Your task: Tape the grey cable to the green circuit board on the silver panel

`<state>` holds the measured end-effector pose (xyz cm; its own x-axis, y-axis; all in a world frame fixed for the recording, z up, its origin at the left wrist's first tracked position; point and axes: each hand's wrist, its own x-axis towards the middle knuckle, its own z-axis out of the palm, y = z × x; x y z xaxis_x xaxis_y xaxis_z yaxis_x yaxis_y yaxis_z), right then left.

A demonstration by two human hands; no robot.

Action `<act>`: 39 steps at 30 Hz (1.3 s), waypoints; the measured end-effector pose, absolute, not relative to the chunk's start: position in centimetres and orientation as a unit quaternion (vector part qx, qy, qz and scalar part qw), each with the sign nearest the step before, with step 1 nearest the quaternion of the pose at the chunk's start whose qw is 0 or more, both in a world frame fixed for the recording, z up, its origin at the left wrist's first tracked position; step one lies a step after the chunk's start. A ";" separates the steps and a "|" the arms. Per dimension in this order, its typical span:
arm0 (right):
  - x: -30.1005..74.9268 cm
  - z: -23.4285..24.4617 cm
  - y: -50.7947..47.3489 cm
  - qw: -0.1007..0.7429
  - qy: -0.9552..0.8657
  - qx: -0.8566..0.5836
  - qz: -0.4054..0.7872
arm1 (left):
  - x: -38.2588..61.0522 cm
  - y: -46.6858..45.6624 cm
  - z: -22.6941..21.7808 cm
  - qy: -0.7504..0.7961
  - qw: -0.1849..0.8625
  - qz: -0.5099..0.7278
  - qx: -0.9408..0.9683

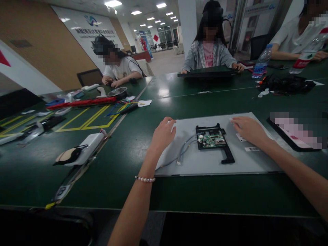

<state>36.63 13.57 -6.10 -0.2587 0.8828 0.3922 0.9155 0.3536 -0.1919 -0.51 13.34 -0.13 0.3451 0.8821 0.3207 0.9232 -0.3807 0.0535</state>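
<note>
A flat grey panel [205, 164] lies on the green table [128, 147] in front of me. A black bracket holding a small green circuit board [211, 140] sits on its middle, with thin blue-grey wires [183, 152] trailing left. My left hand [163, 134] rests on the panel's far left corner, fingers curled over the edge. My right hand [247, 129] lies on the panel's far right part with fingers stretched toward the far edge. White barcode labels [251, 149] are stuck near my right wrist.
A white device with a black strap [82, 152] lies to my left. Yellow floor-style tape lines, red and white tools sit far left. A dark tray [294, 135] lies at right. Three other people sit at the far side, with bottles [261, 63] and a black bag [287, 83].
</note>
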 end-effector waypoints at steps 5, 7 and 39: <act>36.7 -7.0 13.7 0.231 -0.782 -0.579 -0.015 | 0.4 13.3 -0.3 -0.522 0.016 -0.195 -0.830; 36.9 -7.2 13.7 0.225 -0.782 -0.581 -0.007 | 1.0 13.0 -0.3 -0.503 -0.030 -0.200 -0.840; 37.9 -8.3 14.7 0.199 -0.775 -0.600 -0.002 | 4.3 12.7 -1.4 -0.416 -0.267 -0.102 -0.863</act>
<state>37.85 14.71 -8.30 -0.2018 0.9286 0.3115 0.9304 0.2812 -0.2353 4.33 12.69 -1.35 0.6333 0.7724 -0.0471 0.6638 -0.5110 0.5461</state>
